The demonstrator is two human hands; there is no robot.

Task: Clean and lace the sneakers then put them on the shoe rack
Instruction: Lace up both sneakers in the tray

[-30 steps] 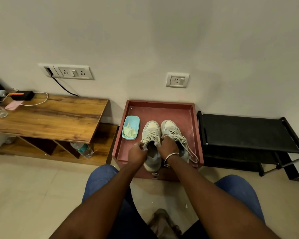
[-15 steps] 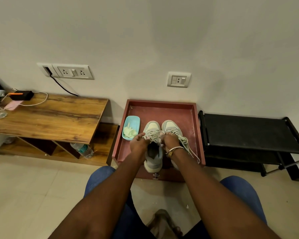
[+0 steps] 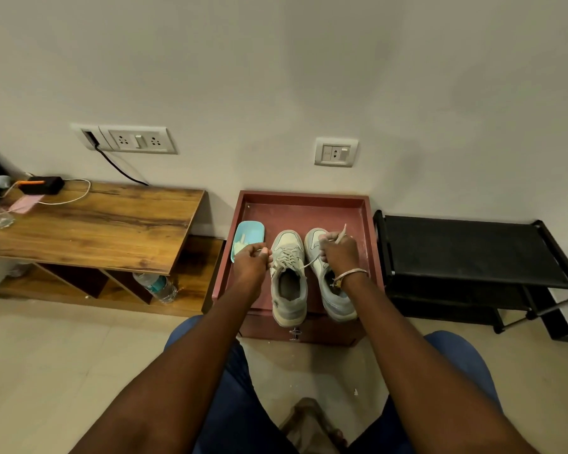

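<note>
While the black shoe rack (image 3: 472, 250) stands at 3 o'clock of the red tray (image 3: 304, 204), the sneakers (image 3: 288, 290) sit paired on that tray, toes toward 12. Left hand (image 3: 250, 262) and right hand (image 3: 340, 253) pinch the ends of one lace (image 3: 310, 263) in curled fingers, toward 9 and 3 o'clock. Light, soft shoes may slide; the limp lace is probably best held near its stiff tips.
</note>
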